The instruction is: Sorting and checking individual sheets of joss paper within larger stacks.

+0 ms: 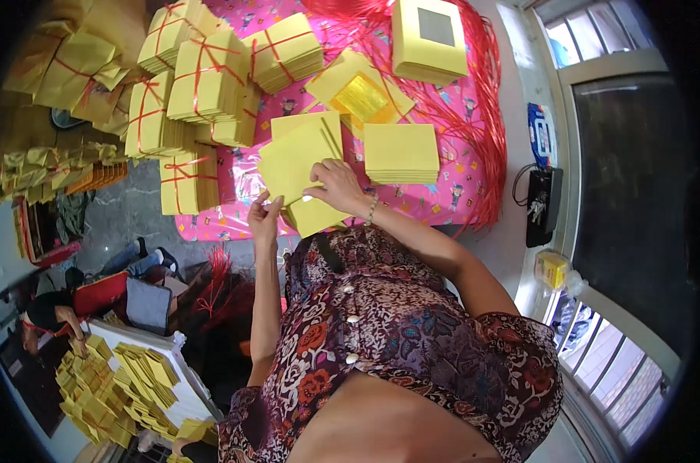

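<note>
A yellow paper sheet (292, 166) lies at an angle over other yellow paper near the front edge of the pink table. My left hand (263, 217) pinches its near left corner between thumb and finger. My right hand (339, 187) rests on the paper with bent fingers, thumb and fingertips closed at a folded edge. Two thin dark strips (331, 142) show on the paper just beyond that hand. To the right of it stands a neat stack of yellow paper (401, 153). Another yellow piece with a shiny gold square (363, 96) lies behind.
Yellow bundles tied with red ribbon (206, 76) crowd the table's left side. Red plastic ribbon (485, 139) runs down its right edge, beside a yellow stack with a grey square (430, 38). At lower left, another person's arm (71, 318) reaches over yellow bundles on a white table (186, 386).
</note>
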Demonstrator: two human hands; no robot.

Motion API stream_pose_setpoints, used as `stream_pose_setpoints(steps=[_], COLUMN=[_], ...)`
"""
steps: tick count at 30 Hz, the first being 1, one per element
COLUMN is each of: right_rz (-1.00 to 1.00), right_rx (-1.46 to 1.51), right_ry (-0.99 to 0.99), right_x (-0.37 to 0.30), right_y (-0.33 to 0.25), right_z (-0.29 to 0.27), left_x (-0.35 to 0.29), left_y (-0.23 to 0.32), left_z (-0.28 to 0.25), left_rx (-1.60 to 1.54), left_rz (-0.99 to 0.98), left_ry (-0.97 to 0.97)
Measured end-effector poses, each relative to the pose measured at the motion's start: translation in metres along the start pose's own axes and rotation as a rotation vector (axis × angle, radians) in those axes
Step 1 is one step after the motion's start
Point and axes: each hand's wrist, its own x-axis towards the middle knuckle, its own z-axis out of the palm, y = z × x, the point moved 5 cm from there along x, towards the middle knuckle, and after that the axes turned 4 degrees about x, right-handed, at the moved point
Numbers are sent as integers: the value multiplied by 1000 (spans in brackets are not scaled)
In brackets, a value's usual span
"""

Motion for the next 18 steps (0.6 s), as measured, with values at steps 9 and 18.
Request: stream_pose_setpoints(steps=[9, 18], right_rz=[253, 454], right_rx=[247, 508], right_ry=[447, 640], right_x=[-16, -77], right_y=[41, 95], right_z=[-55, -140], left_x=[-6, 12], left_y=[104, 74], left_z=[45, 173], left_rx=[-281, 284], left_rz=[-154, 44], left_ry=[-320, -478])
